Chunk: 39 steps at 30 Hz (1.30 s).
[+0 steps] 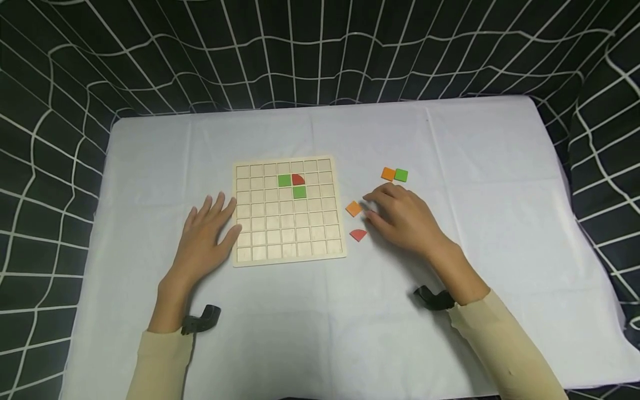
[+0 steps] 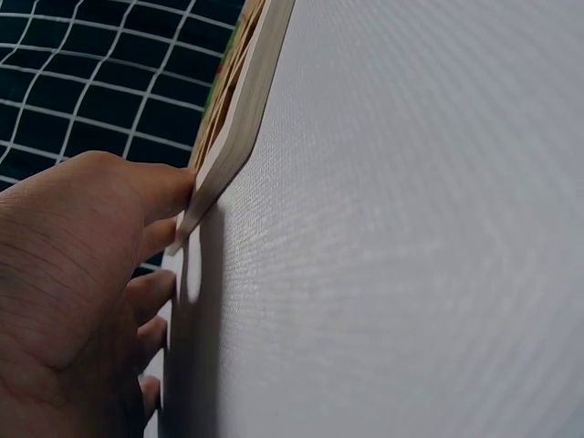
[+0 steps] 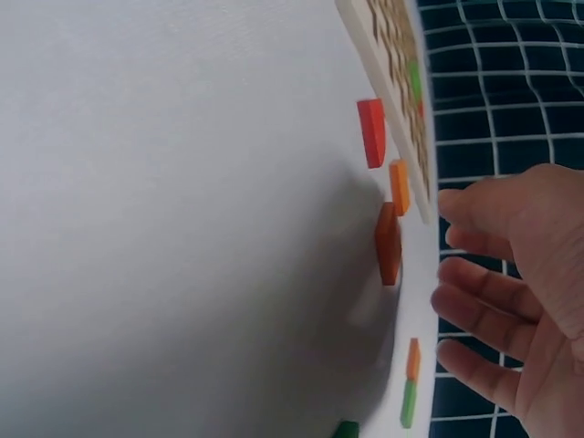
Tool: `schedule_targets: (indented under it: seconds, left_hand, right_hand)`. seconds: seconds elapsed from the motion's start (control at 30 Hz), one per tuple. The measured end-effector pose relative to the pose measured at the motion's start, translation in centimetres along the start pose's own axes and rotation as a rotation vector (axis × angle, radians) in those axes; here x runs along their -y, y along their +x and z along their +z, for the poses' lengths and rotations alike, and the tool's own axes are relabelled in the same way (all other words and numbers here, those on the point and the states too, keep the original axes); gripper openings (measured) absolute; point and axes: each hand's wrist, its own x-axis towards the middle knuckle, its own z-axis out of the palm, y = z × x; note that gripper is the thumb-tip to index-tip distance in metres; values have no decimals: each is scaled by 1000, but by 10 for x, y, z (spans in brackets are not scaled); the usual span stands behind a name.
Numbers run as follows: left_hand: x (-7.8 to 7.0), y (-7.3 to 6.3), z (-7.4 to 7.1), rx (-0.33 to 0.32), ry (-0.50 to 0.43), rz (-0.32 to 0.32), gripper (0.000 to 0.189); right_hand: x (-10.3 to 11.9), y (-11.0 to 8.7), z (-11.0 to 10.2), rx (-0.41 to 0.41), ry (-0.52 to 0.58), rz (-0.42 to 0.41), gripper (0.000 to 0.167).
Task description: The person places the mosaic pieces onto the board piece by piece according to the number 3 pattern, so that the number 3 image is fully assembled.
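Observation:
A pale wooden grid board lies on the table, with two green squares and a red quarter-circle piece in its cells. My left hand rests at the board's left edge, fingers extended, thumb and index fingertip touching the rim. To the right of the board, my right hand hovers over the table with loosely bent fingers and nothing between them. Its fingertips are nearest a loose orange square. A red quarter-circle lies just below that square. Under the hand, a darker orange piece shows in the right wrist view.
Another orange square and a green square lie side by side beyond the right hand. A white cloth covers the table. Dark curtains with white grid lines hang around its back and sides.

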Motion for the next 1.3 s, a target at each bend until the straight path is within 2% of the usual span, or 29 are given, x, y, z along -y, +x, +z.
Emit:
schedule_targets:
  seconds: [0.53, 1.3]
  left_hand:
    - [1, 1, -2, -6, 13, -4, 63]
    - [2, 0, 2, -14, -11, -1, 63]
  right_hand:
    - [-2, -14, 12, 13, -22, 38, 27]
    - [-2, -19, 17, -49, -76, 32, 19]
